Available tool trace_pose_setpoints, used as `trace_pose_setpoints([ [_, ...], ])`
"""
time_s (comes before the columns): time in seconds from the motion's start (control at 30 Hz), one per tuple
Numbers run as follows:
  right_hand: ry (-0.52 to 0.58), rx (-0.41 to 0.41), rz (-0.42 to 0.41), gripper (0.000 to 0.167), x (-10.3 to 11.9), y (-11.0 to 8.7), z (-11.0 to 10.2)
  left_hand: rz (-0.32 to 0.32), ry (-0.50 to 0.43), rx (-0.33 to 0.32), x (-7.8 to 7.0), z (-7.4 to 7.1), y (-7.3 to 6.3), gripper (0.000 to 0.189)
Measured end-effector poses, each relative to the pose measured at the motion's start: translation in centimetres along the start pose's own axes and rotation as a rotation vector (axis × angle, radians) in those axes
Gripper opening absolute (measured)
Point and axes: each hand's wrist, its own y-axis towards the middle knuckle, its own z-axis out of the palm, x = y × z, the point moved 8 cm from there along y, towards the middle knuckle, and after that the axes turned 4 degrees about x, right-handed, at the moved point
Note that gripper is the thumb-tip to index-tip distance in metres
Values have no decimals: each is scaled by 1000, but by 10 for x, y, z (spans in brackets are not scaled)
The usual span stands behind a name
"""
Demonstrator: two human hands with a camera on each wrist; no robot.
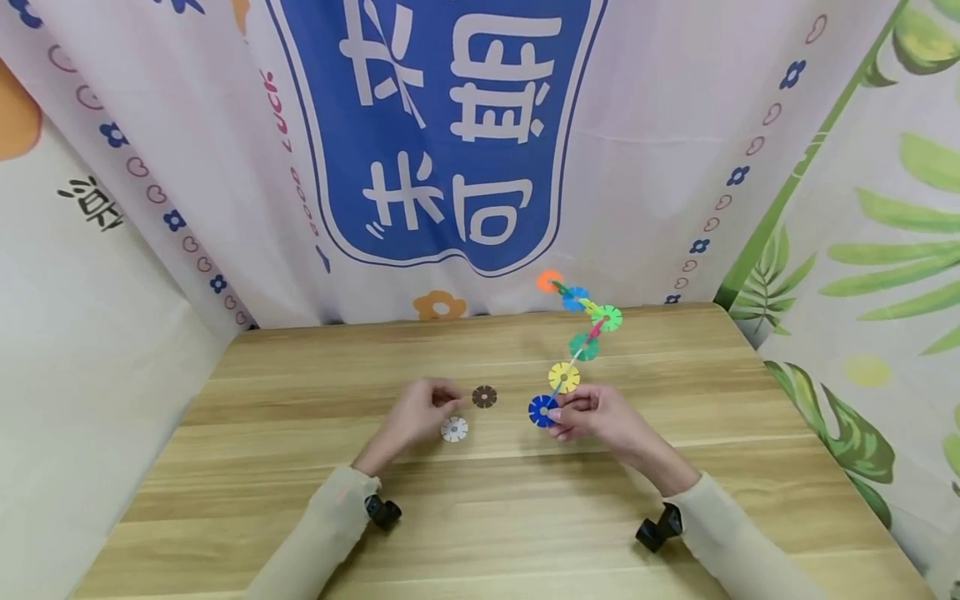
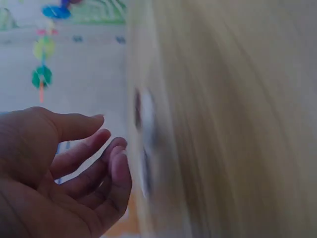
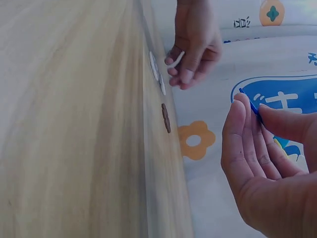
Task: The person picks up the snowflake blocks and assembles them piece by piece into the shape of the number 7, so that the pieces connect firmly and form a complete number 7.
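Observation:
My right hand (image 1: 588,414) pinches the dark blue notched disc (image 1: 540,410) at the near end of a chain of interlocking plastic discs. From it the chain rises in a zigzag through a yellow disc (image 1: 564,377), a teal disc (image 1: 583,347) and a green disc (image 1: 607,317) to an orange disc (image 1: 549,281). My left hand (image 1: 423,410) hovers by a white disc (image 1: 453,429); in the left wrist view its thumb and fingers are apart and loosely bent, with nothing seen between them. A brown disc (image 1: 484,397) lies just right of those fingertips.
The discs lie on a wood-grain table (image 1: 480,525). Behind its far edge hangs a printed curtain (image 1: 645,167); a leaf-patterned cloth (image 1: 892,250) hangs at the right. Each wrist wears a small black camera (image 1: 383,512). Edge-on white pieces (image 2: 147,119) look blurred in the left wrist view.

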Motion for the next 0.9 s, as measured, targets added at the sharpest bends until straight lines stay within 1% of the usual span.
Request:
trace_pose_setpoints([
  [0.1, 16, -7, -3, 35, 2, 0, -3, -2, 59, -24, 15, -13, 5, 15],
  [0.2, 21, -10, -8, 34, 4, -1, -4, 9, 105, -22, 25, -21, 9, 20],
  [0.3, 19, -14, -2, 34, 3, -2, -3, 19, 157, 17, 30, -20, 11, 31],
  [0.37, 17, -10, -3, 35, 3, -2, -2, 19, 190, 40, 31, -18, 12, 34],
  [0.4, 18, -8, -4, 36, 3, -2, -2, 12, 202, 49, 32, -17, 13, 34],
  [0.47, 22, -2, -8, 36, 3, -2, -1, -3, 215, 61, 31, -15, 13, 25],
  [0.5, 24, 0, -10, 36, 3, -2, 0, -14, 216, 68, 31, -14, 13, 21],
  [0.57, 25, 1, -11, 36, 4, -1, 0, -41, 208, 77, 32, -13, 14, 20],
  [0.63, 23, 2, -11, 36, 4, -1, 0, -57, 196, 92, 33, -13, 14, 21],
  [0.73, 16, 0, -8, 36, 3, 0, 0, -71, 185, 116, 35, -12, 16, 31],
  [0.9, 11, 8, -8, 35, 1, 0, 2, -98, 154, 178, 37, -11, 19, 33],
])
